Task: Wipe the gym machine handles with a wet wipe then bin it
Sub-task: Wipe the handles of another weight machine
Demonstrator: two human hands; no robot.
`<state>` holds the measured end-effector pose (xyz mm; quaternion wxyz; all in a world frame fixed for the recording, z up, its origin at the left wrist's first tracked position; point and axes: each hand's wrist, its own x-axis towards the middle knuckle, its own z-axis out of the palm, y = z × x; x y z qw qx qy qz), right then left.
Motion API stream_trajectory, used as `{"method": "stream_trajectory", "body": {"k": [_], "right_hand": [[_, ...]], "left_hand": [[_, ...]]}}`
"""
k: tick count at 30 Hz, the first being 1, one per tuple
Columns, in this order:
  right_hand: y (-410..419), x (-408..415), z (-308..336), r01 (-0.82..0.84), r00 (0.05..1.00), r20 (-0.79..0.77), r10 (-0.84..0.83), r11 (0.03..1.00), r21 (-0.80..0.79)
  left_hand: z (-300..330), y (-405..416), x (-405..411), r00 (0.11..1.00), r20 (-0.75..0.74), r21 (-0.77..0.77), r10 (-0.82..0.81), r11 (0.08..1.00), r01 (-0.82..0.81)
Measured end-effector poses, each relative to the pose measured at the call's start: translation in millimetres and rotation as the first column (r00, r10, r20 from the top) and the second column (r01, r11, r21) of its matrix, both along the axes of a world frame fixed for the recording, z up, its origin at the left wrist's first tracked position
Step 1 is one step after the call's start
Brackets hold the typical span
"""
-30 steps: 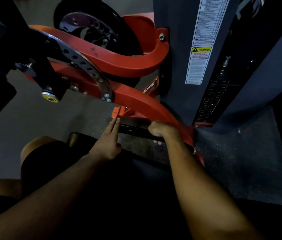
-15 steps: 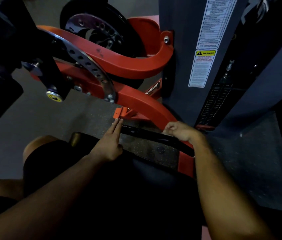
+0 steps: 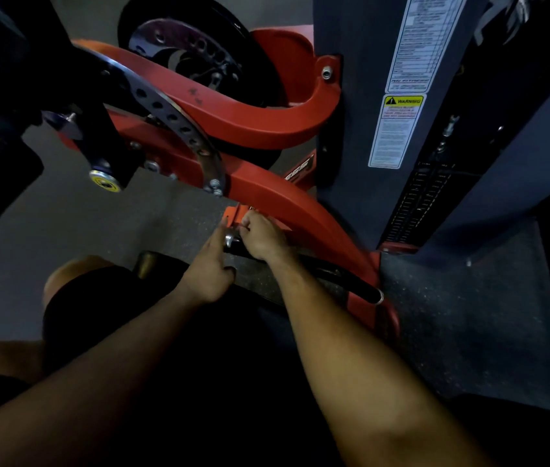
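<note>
The right hand (image 3: 261,237) has slid from the handle's (image 3: 341,279) four o'clock end to its ten o'clock end, fingers curled round the bar; the wipe is hidden. The left hand (image 3: 211,267), fingers loosely extended, touches that end. This handle looks nearly wiped.

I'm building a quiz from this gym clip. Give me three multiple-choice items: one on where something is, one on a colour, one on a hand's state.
1. Where is the right hand?
A. on the black handle near its chrome-capped end
B. on the warning label
C. on the floor

2. What colour is the curved frame arm?
A. blue
B. red
C. white

3. How is the left hand?
A. fist round the bar
B. gripping a bottle
C. fingers extended beside the handle's end

Answers: A, its fingers curl over the bar; B, the painted frame is plainly red; C, its fingers point forward.
</note>
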<state>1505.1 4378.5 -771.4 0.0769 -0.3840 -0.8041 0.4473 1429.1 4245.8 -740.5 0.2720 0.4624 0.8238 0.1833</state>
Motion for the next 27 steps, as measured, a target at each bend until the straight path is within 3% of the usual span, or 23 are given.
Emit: {"method": "stream_trajectory", "body": {"k": [3,6,9,13,22,27], "right_hand": [[5,-3,0,-0.080,0.997,-0.015,0.079,0.994,-0.078],[20,14,-4,-0.151,0.986,-0.098,0.134,0.969,-0.194],[41,45,-9,-0.192,0.981,-0.053,0.185,0.950,-0.245],[52,66,-19,-0.112,0.993,0.001,0.116,0.963,-0.244],[13,26,-3,-0.078,0.997,0.029,0.076,0.994,0.079],[-2,8,7,-0.127,0.991,0.005,0.133,0.935,0.332]], "left_hand": [[1,-2,-3,0.989,0.081,0.035,0.124,0.991,-0.128],[0,-4,-3,0.989,0.085,0.022,0.124,0.992,-0.126],[0,-5,-2,0.988,0.090,0.015,0.127,0.992,-0.129],[3,-5,-2,0.987,0.087,0.002,0.135,0.991,-0.136],[3,-4,-2,0.991,0.065,-0.004,0.120,0.993,-0.120],[4,-4,-1,0.992,0.069,-0.012,0.109,0.994,-0.108]]}}
